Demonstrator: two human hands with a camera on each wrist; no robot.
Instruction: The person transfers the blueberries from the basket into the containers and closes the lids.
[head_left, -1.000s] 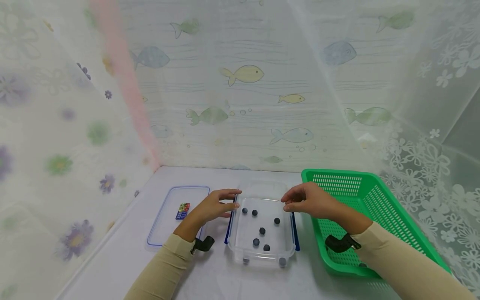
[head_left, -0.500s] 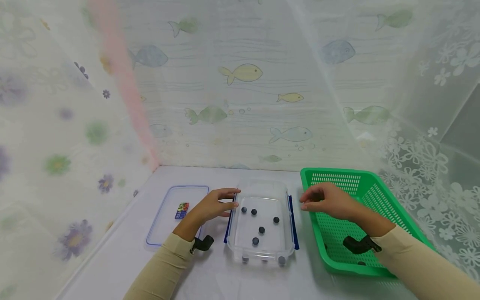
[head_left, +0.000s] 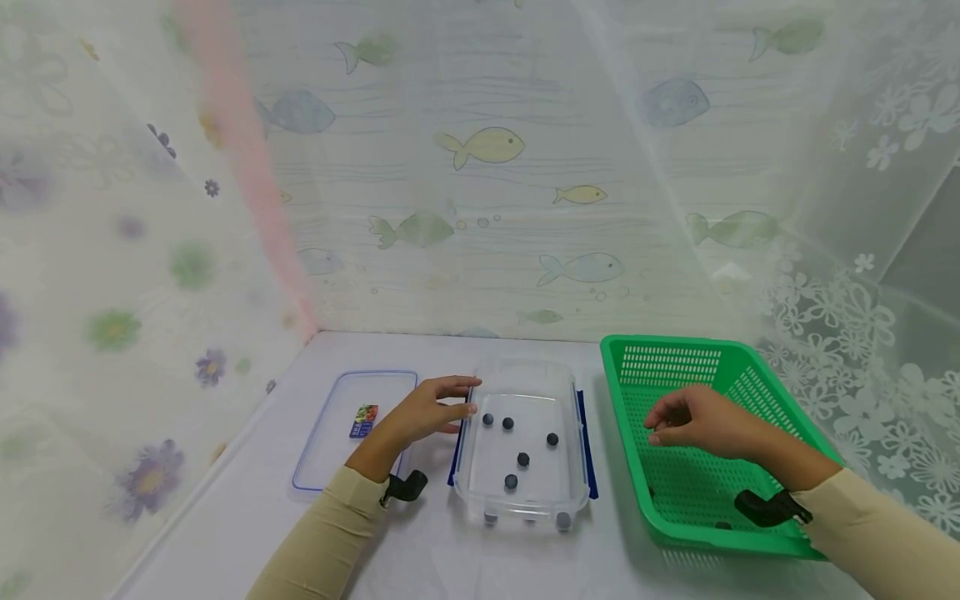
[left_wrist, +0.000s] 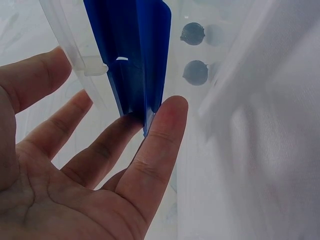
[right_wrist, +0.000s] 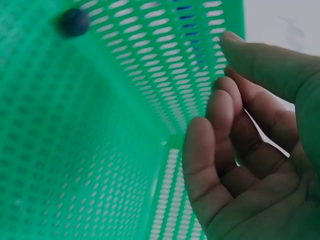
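Note:
A clear plastic box [head_left: 530, 492] with blue side latches stands in the middle of the white table, several blueberries [head_left: 522, 459] scattered on its floor. At its left wall is my left hand [head_left: 429, 410], fingers spread and fairly straight. In the left wrist view, its fingertips touch the blue latch [left_wrist: 127, 50] hanging from the wall. My right hand [head_left: 701, 422] is over the green basket [head_left: 611, 392], fingers loosely bent. Nothing shows between them in the right wrist view. One blueberry [right_wrist: 75, 22] lies in the basket there.
A clear lid [head_left: 322, 454] with a blue edge and a fruit-picture label [head_left: 363, 421] lies flat to the left of the box. A fish-print curtain [head_left: 450, 192] hangs behind the table. Lace-patterned cloth [head_left: 847, 317] hangs beside the basket.
My right hand has moved right, from above the box's right side to over the basket. One blueberry in the box has shifted to the front wall. My left hand has stayed put.

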